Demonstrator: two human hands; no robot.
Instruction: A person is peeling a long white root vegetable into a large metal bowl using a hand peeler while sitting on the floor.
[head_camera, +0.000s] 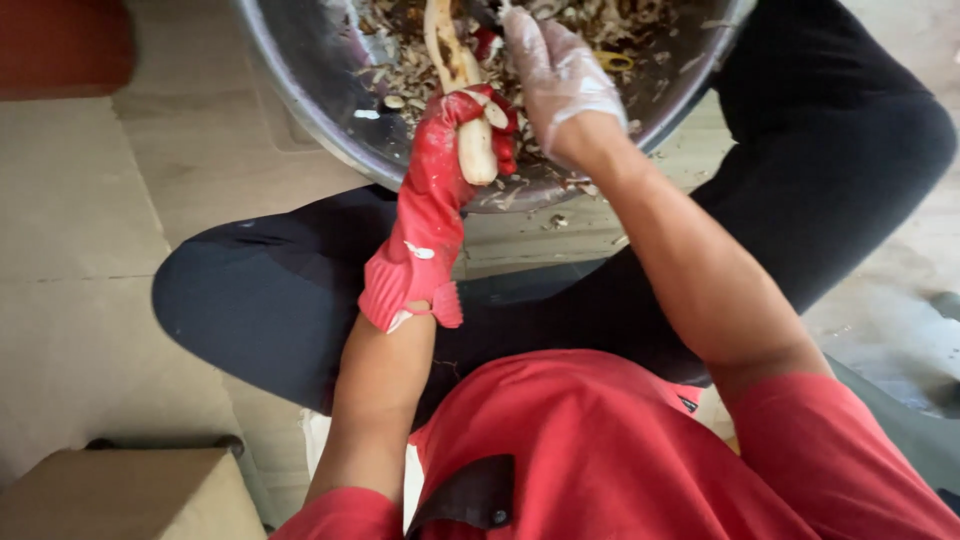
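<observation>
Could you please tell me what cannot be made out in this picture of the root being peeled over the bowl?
- Head view: the far half of the metal bowl is cut off by the top edge.
- The upper end of the pale root, held in the left hand, runs out of the frame.
- Whatever the right hand holds is hidden by its own fingers and the frame edge.
- The peelings are too small to identify.

The tiled floor (90, 250) carries a big metal basin (300, 100) at twelve o'clock and a cardboard box (120, 495) at seven o'clock.
</observation>
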